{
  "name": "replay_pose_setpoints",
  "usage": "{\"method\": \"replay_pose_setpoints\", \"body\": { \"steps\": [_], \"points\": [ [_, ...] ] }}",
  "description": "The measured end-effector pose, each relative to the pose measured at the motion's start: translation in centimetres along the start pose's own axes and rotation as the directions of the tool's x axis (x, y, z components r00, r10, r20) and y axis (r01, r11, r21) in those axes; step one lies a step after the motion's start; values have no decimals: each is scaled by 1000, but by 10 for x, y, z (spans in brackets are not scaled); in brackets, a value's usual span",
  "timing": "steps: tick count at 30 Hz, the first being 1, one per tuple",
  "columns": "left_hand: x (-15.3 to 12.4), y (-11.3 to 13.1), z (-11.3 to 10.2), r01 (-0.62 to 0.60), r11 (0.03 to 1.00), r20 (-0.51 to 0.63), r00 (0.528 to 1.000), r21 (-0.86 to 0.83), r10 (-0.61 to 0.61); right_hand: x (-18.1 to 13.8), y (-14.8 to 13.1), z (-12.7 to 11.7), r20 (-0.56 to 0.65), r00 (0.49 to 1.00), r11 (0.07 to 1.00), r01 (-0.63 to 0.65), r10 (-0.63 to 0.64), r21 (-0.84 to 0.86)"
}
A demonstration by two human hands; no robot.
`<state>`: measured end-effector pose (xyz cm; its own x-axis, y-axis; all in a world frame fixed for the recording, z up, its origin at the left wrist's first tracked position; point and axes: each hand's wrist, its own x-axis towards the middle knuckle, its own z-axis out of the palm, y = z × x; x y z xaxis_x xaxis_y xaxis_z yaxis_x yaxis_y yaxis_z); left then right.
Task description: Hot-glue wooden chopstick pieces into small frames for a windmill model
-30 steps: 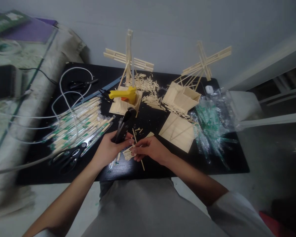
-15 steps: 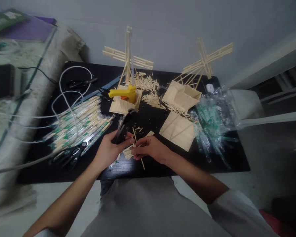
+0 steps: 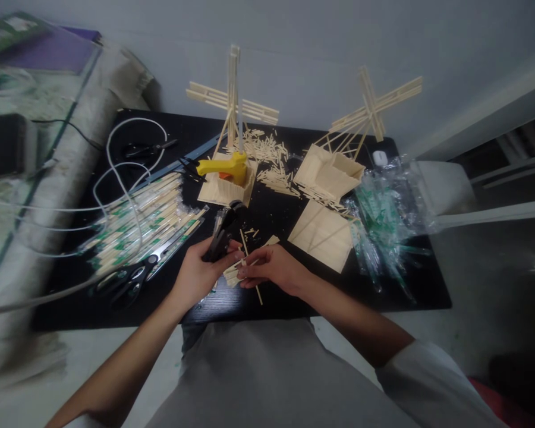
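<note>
My left hand (image 3: 199, 270) is closed round a pair of black pliers (image 3: 223, 230), whose head points up and away over the black table (image 3: 383, 291). My right hand (image 3: 271, 267) pinches a thin wooden stick (image 3: 249, 264) that runs diagonally between my fingers. Between both hands sits a small assembly of glued wooden sticks (image 3: 232, 274), touched by both thumbs. The two hands meet near the table's front edge, just in front of my lap.
A yellow glue gun (image 3: 225, 166) rests on a wooden base under a stick windmill (image 3: 232, 107). A second windmill model (image 3: 339, 160), a flat stick panel (image 3: 323, 235), wrapped chopsticks (image 3: 138, 223), black scissors (image 3: 125, 279), white cable (image 3: 116, 172) and empty plastic wrappers (image 3: 383, 220) lie around.
The pliers have tilted slightly, their head dropping a little toward the hands. Both hands stay almost where they were with the stick piece between them.
</note>
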<state>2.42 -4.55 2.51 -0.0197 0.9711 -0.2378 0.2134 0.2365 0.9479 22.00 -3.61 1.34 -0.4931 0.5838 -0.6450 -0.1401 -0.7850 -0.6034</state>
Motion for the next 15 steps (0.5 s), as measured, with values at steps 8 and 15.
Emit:
{"method": "replay_pose_setpoints", "body": {
  "steps": [8, 15],
  "points": [
    [1, -1, -30, -47, 983, 40, 998, 179, 41, -3, -4, 0, -46, 992, 991, 112, -115, -77],
    [-1, -13, -74, -160, 723, 160, 985, 672, 70, -6, -7, -4, -172, 919, 924, 316, -355, -216]
  ]
}}
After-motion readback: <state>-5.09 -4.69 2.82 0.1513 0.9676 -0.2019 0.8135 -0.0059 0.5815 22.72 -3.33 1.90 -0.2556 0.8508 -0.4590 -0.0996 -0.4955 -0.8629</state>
